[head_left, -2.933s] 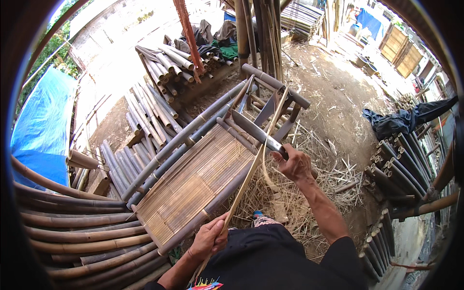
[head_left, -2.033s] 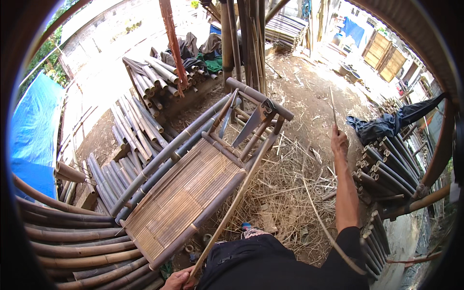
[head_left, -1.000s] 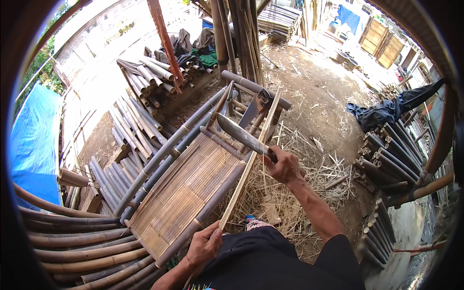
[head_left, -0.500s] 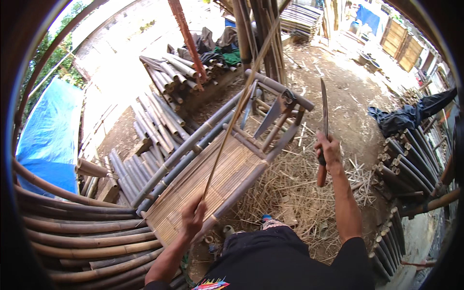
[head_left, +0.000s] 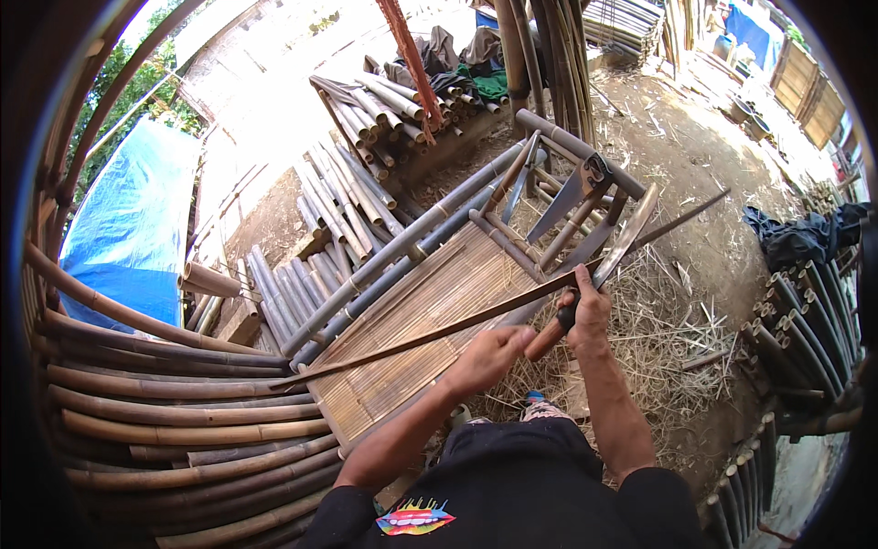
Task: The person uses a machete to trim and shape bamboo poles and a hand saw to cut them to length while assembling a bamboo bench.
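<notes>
My right hand grips a long knife by its brown handle, blade pointing up and to the right. A long, thin bamboo strip lies diagonally across the view, passing at the fingers of that hand and crossing behind the blade. My left hand is closed, just below the strip and close to the butt of the knife handle. What its fingers hold, if anything, is hidden. Under the strip stands a bamboo bench with a slatted seat. A handsaw hangs on its far end frame.
Stacked bamboo poles line the left side; more cut poles lie beyond the bench. Shavings cover the ground at right. Upright bamboo pieces stand at far right, and a blue tarp hangs at left.
The strip has swung from steep to a flatter diagonal. My left hand has moved right, and my right hand has come left with the knife, so both are close together.
</notes>
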{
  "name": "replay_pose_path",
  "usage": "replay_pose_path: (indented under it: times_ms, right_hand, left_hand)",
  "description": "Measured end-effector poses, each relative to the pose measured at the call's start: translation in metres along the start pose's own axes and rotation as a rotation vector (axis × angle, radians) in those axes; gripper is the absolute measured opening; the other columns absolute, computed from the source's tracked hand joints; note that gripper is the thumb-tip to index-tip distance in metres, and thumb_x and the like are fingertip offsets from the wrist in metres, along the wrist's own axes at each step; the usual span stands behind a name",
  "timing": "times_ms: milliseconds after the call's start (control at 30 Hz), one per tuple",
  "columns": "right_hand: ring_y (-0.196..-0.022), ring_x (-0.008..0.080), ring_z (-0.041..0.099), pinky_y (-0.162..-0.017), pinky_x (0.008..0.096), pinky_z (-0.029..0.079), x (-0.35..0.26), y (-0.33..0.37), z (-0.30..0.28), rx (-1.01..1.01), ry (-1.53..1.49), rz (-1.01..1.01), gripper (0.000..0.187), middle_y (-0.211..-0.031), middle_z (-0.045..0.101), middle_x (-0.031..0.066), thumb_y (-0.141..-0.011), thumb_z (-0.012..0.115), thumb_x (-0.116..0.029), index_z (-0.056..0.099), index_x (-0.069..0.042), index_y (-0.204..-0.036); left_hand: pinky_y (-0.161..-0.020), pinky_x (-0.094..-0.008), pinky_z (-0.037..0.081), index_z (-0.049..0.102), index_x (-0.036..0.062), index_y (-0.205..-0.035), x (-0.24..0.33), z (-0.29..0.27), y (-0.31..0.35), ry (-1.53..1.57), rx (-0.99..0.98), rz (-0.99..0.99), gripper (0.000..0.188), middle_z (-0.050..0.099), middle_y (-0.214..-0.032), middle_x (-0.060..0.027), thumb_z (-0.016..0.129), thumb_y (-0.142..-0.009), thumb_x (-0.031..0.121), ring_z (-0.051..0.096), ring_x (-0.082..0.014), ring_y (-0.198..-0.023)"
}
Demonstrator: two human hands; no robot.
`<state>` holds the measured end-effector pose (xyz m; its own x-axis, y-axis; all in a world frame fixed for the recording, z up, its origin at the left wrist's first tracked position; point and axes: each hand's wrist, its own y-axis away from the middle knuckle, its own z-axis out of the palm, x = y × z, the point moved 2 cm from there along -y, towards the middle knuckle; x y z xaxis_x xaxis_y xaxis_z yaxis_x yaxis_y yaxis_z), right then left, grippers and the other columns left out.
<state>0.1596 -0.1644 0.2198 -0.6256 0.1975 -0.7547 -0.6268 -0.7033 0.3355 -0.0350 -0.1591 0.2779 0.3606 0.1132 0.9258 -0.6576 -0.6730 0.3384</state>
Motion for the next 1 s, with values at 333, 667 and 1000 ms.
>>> replay_pose_path:
  times_ms: [333, 667, 1000]
  right_hand:
    - [-0.046, 0.0086, 0.051, -0.040, 0.0237, 0.041, -0.106, -0.044, 0.005, -0.155, 0.852, -0.410, 0.047, -0.060, 0.057, 0.0022, -0.095, 0.056, -0.050, 0.059, -0.004, -0.085]
    - [-0.046, 0.0156, 0.050, -0.044, 0.0365, 0.046, -0.005, 0.059, -0.023, -0.556, 1.528, -0.984, 0.057, -0.060, 0.053, 0.0035, -0.096, 0.038, -0.064, 0.053, -0.010, -0.084]
    - [-0.042, 0.0086, 0.042, -0.035, 0.0273, 0.035, -0.120, -0.070, -0.066, -0.137, 1.617, -0.526, 0.069, -0.056, 0.051, -0.0010, -0.091, 0.032, -0.075, 0.055, -0.010, -0.086]
  left_hand:
    - [-0.066, -0.0237, 0.051, 0.057, -0.0003, -0.128, -0.060, -0.044, 0.036, 0.412, -0.337, -0.108, 0.038, 0.064, -0.083, 0.0022, 0.054, -0.100, 0.025, 0.061, -0.0068, -0.067]
    - [-0.068, -0.0327, 0.048, 0.066, -0.0020, -0.111, -0.028, 0.002, 0.002, -0.170, 0.352, 0.061, 0.026, 0.067, -0.081, -0.0154, 0.061, -0.093, 0.017, 0.062, -0.0200, -0.071]
    - [-0.060, -0.0344, 0.044, 0.065, 0.0012, -0.104, -0.065, 0.006, 0.098, -0.310, 0.281, 0.189, 0.017, 0.055, -0.073, -0.0130, 0.061, -0.089, 0.007, 0.056, -0.0243, -0.062]
